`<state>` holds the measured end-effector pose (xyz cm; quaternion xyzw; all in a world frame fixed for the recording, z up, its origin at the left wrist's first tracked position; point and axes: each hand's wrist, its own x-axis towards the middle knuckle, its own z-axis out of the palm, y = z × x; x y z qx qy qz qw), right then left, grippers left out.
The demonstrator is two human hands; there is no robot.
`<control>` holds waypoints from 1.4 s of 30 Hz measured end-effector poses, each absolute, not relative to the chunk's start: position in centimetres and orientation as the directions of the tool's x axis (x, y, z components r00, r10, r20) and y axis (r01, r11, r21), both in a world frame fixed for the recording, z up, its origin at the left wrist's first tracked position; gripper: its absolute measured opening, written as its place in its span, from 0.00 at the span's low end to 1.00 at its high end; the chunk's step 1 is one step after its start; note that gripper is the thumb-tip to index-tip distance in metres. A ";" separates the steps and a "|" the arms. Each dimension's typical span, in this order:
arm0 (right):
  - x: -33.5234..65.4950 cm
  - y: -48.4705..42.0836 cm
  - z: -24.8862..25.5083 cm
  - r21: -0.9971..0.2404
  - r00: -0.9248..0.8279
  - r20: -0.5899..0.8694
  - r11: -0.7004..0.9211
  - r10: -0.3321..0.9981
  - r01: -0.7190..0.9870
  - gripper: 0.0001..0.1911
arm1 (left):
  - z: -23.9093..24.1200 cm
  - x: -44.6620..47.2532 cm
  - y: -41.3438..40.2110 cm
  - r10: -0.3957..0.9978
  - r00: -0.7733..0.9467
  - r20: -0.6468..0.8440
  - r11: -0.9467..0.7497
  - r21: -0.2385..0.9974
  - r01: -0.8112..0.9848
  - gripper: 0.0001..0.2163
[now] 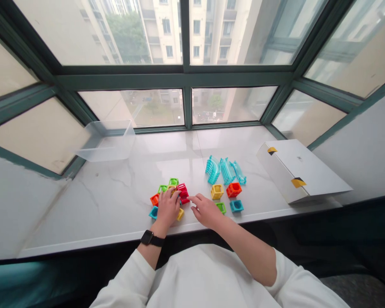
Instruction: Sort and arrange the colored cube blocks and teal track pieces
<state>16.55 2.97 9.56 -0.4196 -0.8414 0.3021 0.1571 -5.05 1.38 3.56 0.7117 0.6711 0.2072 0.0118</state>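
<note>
My left hand point(168, 207) lies over a cluster of coloured plastic blocks, its fingers spread and bent down onto them. Around it show a green block point(173, 182), an orange block point(154, 199), a blue block point(153, 212) and a yellow block point(180, 214). Red blocks point(183, 193) sit at the cluster's right side, by my left fingertips. My right hand point(206, 210) is just right of the red blocks, index finger extended towards them and no object visible in it. Whether that fingertip touches them I cannot tell. Part of the cluster is hidden under my left hand.
Right of my hands stand a yellow block point(217, 192), an orange-red block point(234, 189), a green block point(221, 208) and a blue block point(236, 205). Behind them lie turquoise track pieces point(227, 171). A clear bin point(111, 154) is back left, a white box point(303, 171) right.
</note>
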 end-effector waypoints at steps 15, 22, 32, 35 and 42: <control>14.6 4.5 6.6 -0.439 -0.607 -0.237 0.474 0.758 0.763 0.19 | 3.3 -5.5 1.1 0.965 0.081 0.249 -0.153 0.284 0.947 0.23; 15.7 4.6 7.2 -0.437 -0.574 -0.229 0.444 0.786 0.782 0.10 | 3.1 -5.6 1.1 0.964 0.075 0.256 -0.153 0.298 0.942 0.21; 18.6 3.8 11.1 -0.886 -0.495 0.065 0.278 0.867 0.370 0.06 | 3.6 -5.8 1.1 0.965 0.075 0.251 -0.161 0.342 0.926 0.19; 19.8 3.4 11.7 -0.958 -0.438 0.129 0.225 0.890 0.175 0.06 | 4.3 -5.9 1.2 0.968 0.053 0.247 -0.149 0.391 0.908 0.17; 20.8 2.7 12.5 -0.989 -0.397 0.030 -0.029 0.917 -0.142 0.16 | 10.7 -3.4 -0.5 0.939 0.015 0.344 -0.260 0.680 0.686 0.17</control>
